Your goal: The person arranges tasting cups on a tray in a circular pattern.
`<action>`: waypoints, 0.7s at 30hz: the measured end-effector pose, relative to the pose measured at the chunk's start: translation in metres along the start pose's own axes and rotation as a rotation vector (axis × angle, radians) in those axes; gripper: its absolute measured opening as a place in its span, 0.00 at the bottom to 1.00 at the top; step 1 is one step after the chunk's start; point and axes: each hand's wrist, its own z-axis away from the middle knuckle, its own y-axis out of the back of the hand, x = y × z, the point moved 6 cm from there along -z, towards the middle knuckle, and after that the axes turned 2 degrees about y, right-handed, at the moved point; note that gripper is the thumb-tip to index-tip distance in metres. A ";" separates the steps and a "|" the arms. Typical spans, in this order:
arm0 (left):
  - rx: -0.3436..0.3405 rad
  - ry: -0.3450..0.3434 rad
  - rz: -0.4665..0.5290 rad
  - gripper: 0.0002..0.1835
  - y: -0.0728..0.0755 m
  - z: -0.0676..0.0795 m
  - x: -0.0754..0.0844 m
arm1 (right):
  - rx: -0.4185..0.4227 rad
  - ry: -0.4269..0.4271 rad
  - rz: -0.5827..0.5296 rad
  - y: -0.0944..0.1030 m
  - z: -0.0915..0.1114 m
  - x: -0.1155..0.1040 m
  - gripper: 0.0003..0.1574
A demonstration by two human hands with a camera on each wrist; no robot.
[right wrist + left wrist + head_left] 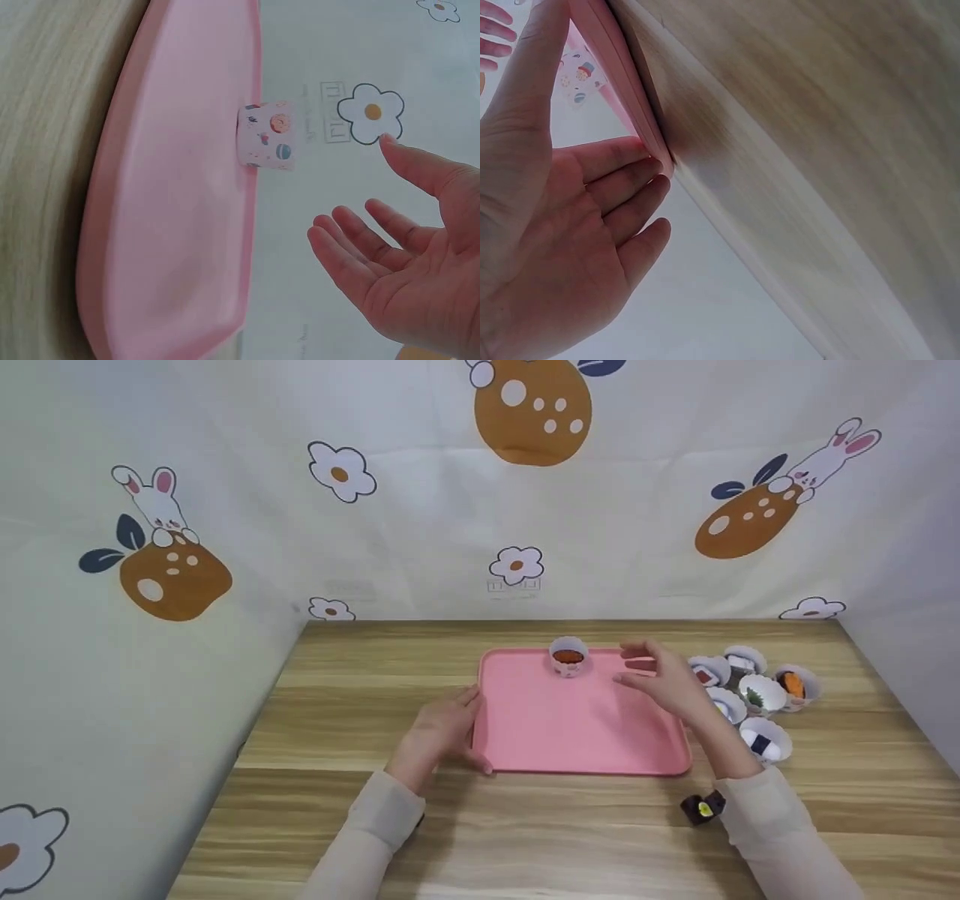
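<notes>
A pink tray [570,720] lies flat on the wooden table. My left hand [444,725] rests at its left edge, fingertips against the rim and thumb near the front left corner. In the left wrist view the fingers [626,184] are loosely extended beside the tray's side. Over the tray's right part, my right hand [664,679] hovers with fingers spread and nothing between them. Left of its fingertips, a small patterned paper cup [568,658] with a reddish-brown filling stands at the tray's back edge. The cup's printed side [268,136] shows in the right wrist view.
Right of the tray, several paper cups stand clustered, among them one with an orange-topped piece [792,685] and one with a black-banded white piece [763,744]. A small dark item with a yellow-and-white patch [703,808] shows beside the right sleeve. A printed curtain [420,532] hangs behind the table.
</notes>
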 end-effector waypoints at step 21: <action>-0.006 -0.011 0.000 0.67 0.000 0.001 0.001 | -0.002 0.046 0.015 0.020 0.025 -0.008 0.36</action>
